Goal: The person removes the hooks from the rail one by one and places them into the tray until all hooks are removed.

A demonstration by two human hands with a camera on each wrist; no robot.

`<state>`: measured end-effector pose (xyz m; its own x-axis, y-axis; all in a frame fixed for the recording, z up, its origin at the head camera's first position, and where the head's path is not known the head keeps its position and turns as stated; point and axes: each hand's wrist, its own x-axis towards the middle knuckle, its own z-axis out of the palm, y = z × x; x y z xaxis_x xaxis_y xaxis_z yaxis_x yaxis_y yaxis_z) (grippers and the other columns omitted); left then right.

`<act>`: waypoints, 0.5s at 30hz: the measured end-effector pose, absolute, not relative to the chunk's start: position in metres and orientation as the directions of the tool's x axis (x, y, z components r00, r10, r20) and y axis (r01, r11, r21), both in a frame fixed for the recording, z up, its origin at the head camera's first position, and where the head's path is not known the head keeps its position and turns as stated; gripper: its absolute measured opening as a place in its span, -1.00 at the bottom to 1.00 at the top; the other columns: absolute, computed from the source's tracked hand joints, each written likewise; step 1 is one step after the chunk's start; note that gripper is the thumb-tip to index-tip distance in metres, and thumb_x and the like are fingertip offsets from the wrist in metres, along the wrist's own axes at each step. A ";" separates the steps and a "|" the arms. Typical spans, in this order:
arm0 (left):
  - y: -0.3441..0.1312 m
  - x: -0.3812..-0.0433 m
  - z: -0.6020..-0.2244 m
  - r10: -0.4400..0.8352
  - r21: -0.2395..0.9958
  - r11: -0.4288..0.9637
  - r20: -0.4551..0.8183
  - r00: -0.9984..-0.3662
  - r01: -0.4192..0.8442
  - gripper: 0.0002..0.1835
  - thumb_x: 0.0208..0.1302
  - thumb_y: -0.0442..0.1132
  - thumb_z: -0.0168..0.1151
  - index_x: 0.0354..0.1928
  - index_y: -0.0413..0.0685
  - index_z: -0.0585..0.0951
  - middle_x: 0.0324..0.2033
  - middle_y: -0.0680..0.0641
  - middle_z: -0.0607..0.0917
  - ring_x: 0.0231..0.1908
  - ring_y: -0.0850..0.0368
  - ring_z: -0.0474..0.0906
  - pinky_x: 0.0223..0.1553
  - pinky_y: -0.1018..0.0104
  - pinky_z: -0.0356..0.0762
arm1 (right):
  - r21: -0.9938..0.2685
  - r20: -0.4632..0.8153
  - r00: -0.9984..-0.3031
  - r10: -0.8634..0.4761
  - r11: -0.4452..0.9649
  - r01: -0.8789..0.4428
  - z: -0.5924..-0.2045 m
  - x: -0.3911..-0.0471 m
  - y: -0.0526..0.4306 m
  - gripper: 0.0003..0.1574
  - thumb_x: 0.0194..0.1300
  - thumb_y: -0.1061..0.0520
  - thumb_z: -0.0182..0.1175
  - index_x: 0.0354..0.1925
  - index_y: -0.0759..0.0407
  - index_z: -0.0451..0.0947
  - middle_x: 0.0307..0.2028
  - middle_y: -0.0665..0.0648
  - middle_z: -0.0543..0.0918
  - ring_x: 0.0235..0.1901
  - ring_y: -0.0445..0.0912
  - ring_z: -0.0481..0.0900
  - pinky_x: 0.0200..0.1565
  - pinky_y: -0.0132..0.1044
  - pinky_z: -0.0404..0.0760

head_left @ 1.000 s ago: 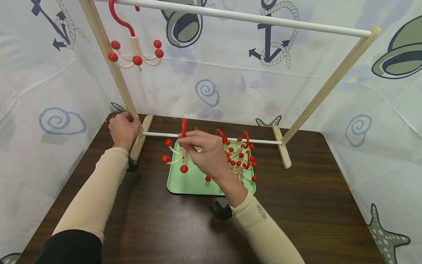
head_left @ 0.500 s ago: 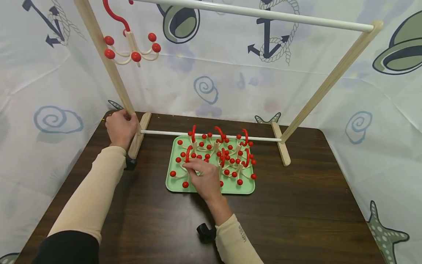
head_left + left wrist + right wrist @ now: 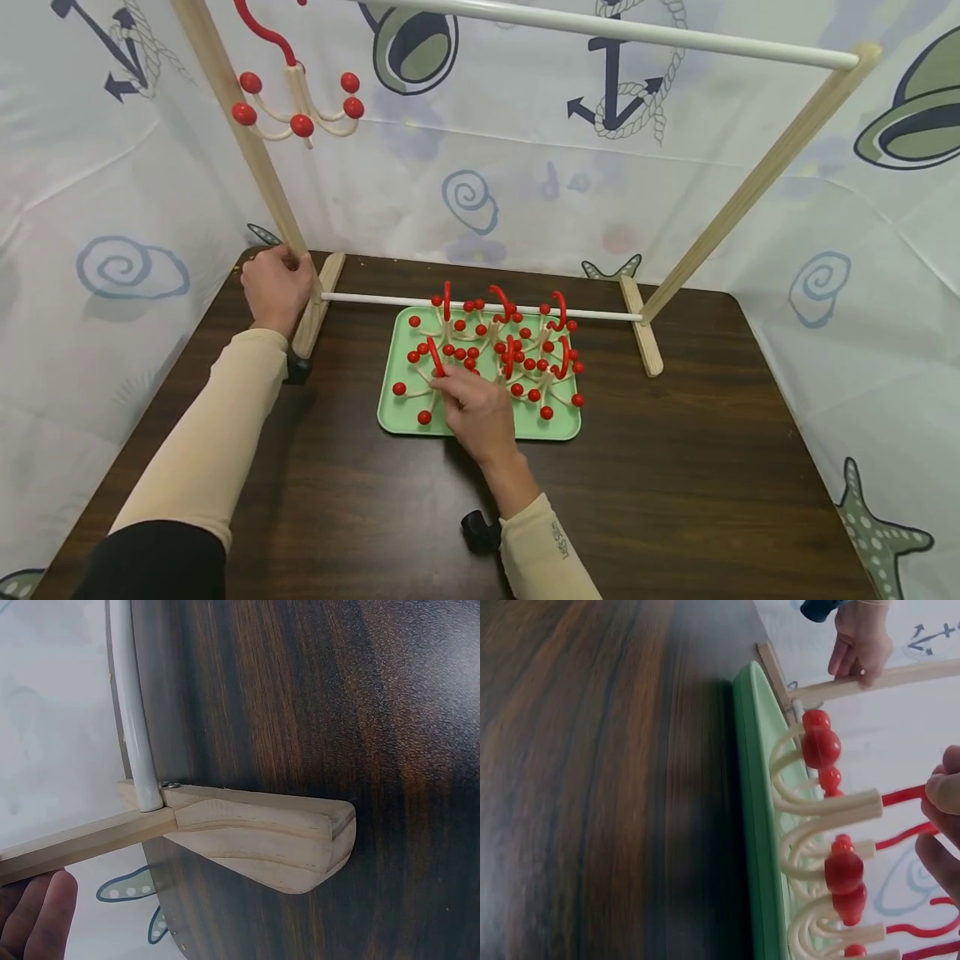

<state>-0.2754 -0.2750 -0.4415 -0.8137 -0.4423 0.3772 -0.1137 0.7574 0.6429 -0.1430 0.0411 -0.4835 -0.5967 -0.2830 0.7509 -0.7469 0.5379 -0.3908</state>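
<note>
My right hand (image 3: 480, 412) pinches the red hook (image 3: 436, 357) of a cream hanger whose curved arms end in red balls. This hanger stands at the front left of the green tray (image 3: 397, 421), its hook leaning left. In the right wrist view, thumb and fingertips (image 3: 945, 793) hold the hook above the cream stem (image 3: 855, 802). Several similar hangers (image 3: 551, 379) stand close by on the tray. At the left, my left hand (image 3: 277, 287) grips the wooden post (image 3: 258, 158) low down; the left wrist view shows its fingers (image 3: 52, 919) against the post's underside.
Another hanger (image 3: 298, 92) hangs at the upper left by its red hook. A white top bar (image 3: 637, 33) and lower bar (image 3: 375, 299) join the left post to the right post (image 3: 757, 183). Wooden feet (image 3: 642, 333) rest on the dark table (image 3: 675, 483). Printed cloth (image 3: 525, 208) surrounds it.
My right hand has lowered the hanger from above the tray toward its front left and still pinches the hook, now leaning left. My left hand stays on the post.
</note>
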 end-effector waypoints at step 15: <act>-0.276 -0.276 -0.443 -0.449 0.643 0.756 0.378 -0.810 -0.120 -0.64 0.34 -0.12 0.09 -0.26 -0.30 0.71 -0.36 -0.28 0.74 -0.29 -0.25 0.65 -0.19 -0.15 0.49 | -0.538 0.541 -0.790 -0.288 0.603 -0.589 -0.482 -0.128 0.053 -0.69 0.09 0.22 0.45 -0.13 0.05 0.76 -0.01 0.11 0.70 -0.03 -0.04 0.67 -0.14 -0.13 0.64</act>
